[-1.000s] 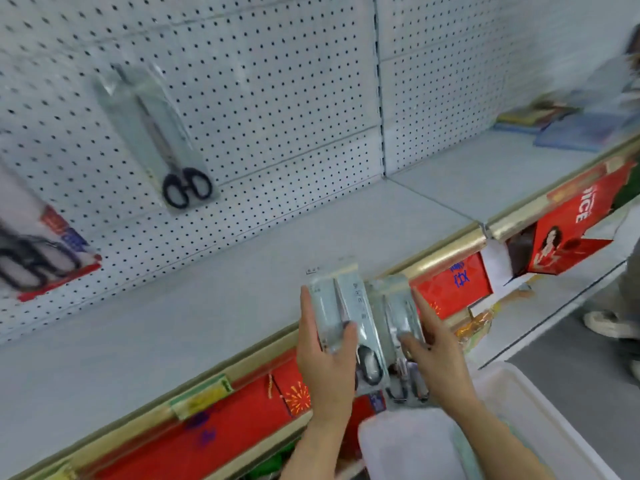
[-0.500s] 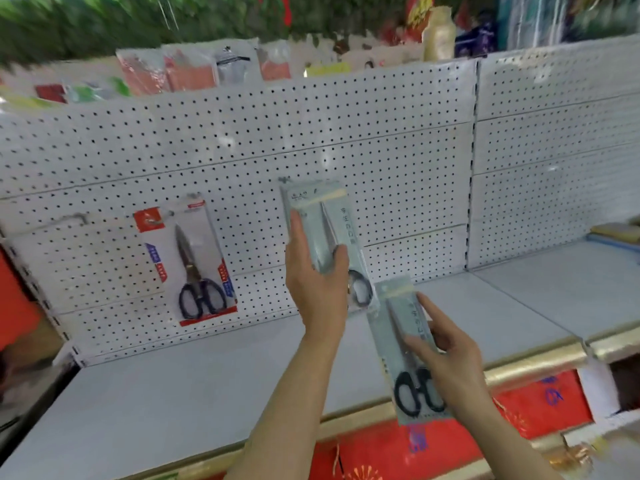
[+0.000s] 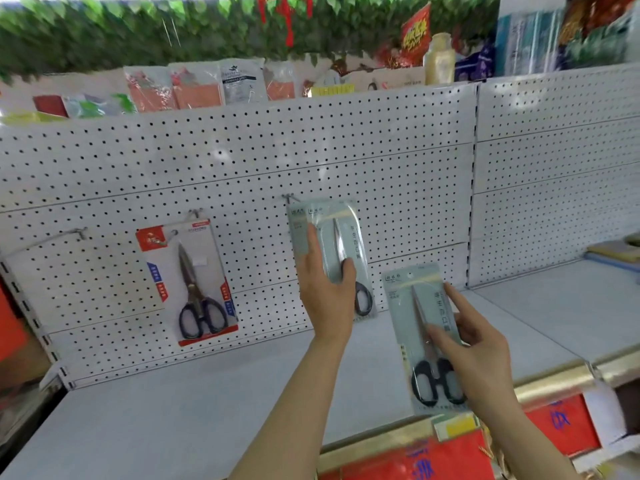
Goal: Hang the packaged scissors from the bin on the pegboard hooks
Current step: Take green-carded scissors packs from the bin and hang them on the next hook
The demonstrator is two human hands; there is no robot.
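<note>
My left hand (image 3: pixel 327 289) grips a pale green pack of black-handled scissors (image 3: pixel 341 237) and holds it upright against the white pegboard (image 3: pixel 381 161), its top just below a metal hook (image 3: pixel 289 198). It looks like two packs overlapped, but I cannot tell for sure. My right hand (image 3: pixel 474 355) holds another pale green scissors pack (image 3: pixel 426 327) lower down, over the shelf's front edge. The bin is out of view.
A red-and-white scissors pack (image 3: pixel 192 282) hangs on a hook (image 3: pixel 195 213) to the left. One bare hook (image 3: pixel 81 232) sticks out further left. A grey shelf (image 3: pixel 207 393) runs below the pegboard, with a gold front rail (image 3: pixel 554 379). Goods and green leaves line the top.
My view swung up from the bin to the pegboard. My left hand rose with its pack up to the hook, and my right hand lifted its pack above the shelf edge.
</note>
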